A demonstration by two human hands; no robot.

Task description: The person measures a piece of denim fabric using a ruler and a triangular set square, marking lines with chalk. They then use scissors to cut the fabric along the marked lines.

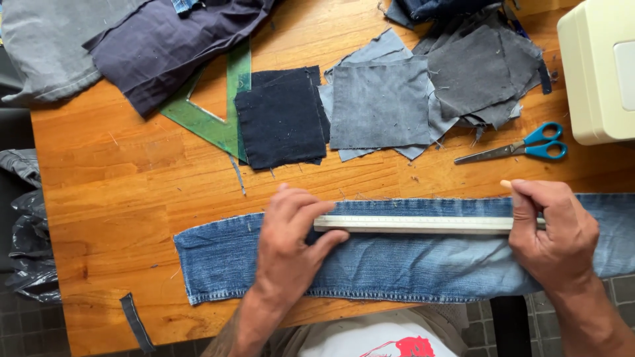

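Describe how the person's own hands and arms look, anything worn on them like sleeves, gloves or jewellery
Both forearms are bare, with no sleeves reaching into view. The left hand and the right hand wear no gloves, and no rings, watch or bracelet show on the fingers or wrists. The nails look short and plain. At the bottom edge, a white shirt with a red print shows on the torso.

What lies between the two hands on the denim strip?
In the head view, a white ruler spans the denim strip from the left hand to the right hand.
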